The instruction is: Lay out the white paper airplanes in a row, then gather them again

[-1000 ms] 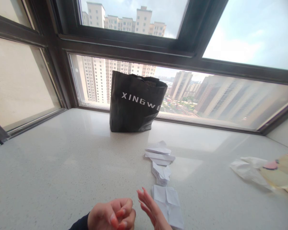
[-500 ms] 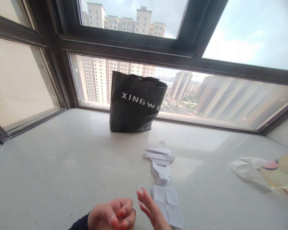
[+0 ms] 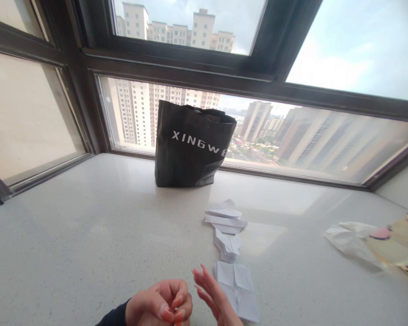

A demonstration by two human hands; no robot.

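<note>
At the bottom centre, my left hand (image 3: 161, 302) is closed, with its fingers curled in and the thumb tip pressed against them. What lies between them, if anything, is hidden. My right hand (image 3: 215, 296) is held just to its right, open and on edge with straight fingers. It holds nothing and partly covers the left side of a stack of creased square white paper (image 3: 246, 290). Beyond that stack lie folded white paper pieces (image 3: 228, 244), and farther back several flatter folded paper strips (image 3: 226, 222).
A black bag (image 3: 190, 154) with white lettering stands by the window at the back of the white speckled counter (image 3: 88, 235). On the right are a crumpled white tissue (image 3: 348, 240) and a yellowish patterned item (image 3: 399, 240). Dark window frames (image 3: 190, 68) border the counter.
The thumb and fingers of my left hand have shifted slightly and pressed closer together. My right hand and the papers stay almost where they were.
</note>
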